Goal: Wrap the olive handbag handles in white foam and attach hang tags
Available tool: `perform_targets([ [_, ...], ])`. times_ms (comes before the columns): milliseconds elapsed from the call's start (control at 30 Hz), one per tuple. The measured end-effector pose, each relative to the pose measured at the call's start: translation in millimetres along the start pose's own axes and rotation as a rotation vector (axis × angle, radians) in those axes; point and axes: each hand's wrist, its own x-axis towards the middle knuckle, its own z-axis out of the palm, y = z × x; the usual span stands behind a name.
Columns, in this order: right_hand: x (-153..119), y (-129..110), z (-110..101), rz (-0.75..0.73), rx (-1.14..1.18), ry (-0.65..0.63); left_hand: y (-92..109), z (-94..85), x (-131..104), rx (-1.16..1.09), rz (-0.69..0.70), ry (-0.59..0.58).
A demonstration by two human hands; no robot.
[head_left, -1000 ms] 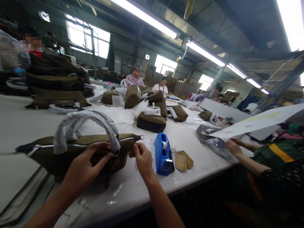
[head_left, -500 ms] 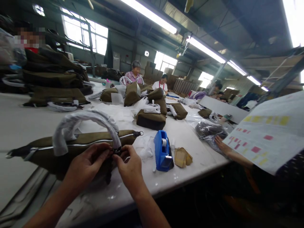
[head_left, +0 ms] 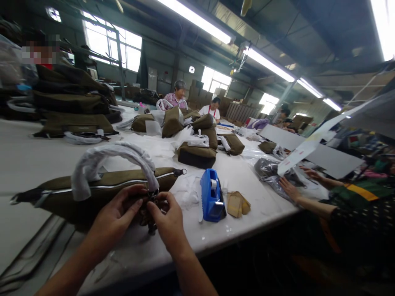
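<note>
An olive-brown handbag (head_left: 101,187) lies on its side on the white table (head_left: 27,160). Its arched handle (head_left: 111,158) is wrapped in white paper, and a silver zip runs along its top. My left hand (head_left: 115,216) presses on the bag's front just below the handle's base. My right hand (head_left: 166,220) meets it there, and the fingers of both pinch a small dark fitting (head_left: 152,201) at the handle's ring. What hangs under the fingers is too dark to make out.
A blue tape dispenser (head_left: 212,196) and tan paper tags (head_left: 237,204) lie right of my hands. More olive bags (head_left: 197,155) are piled further back and at far left (head_left: 72,107). A co-worker's hands (head_left: 290,189) work on a plastic-wrapped bag at right, with a large paper sheet (head_left: 304,150) above it. Other people sit at the far end.
My right hand came left from the zip's end to join the left hand at the handle's base. The co-worker's paper sheet swung up and away to the right.
</note>
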Motion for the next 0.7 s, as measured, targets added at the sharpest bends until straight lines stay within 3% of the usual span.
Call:
perform_targets([
  [100, 0.1, -0.7, -4.0, 0.051, 0.091, -0.049, 6.9, -3.0, 3.2, 0.033, -0.026, -0.003],
  [200, 2.1, 2.1, -7.4, 0.044, 0.124, -0.072, 15.8, -7.5, 9.6, 0.246, -0.012, 0.056],
  [300, 3.5, 7.1, -7.6, 0.027, 0.099, -0.061, 23.3, -8.9, 20.5, 0.447, 0.060, 0.113],
  [433, 1.2, 7.9, -4.5, -0.013, 0.000, -0.022, 26.2, -4.1, 35.7, 0.499, 0.075, 0.089],
  [567, -1.0, 6.0, -3.9, -0.010, -0.012, -0.025, 28.3, -5.0, 41.7, 0.282, 0.020, 0.068],
  [700, 1.6, 9.4, -6.1, -0.010, -0.014, -0.011, 30.9, -15.4, 42.2, -0.107, -0.246, 0.014],
])
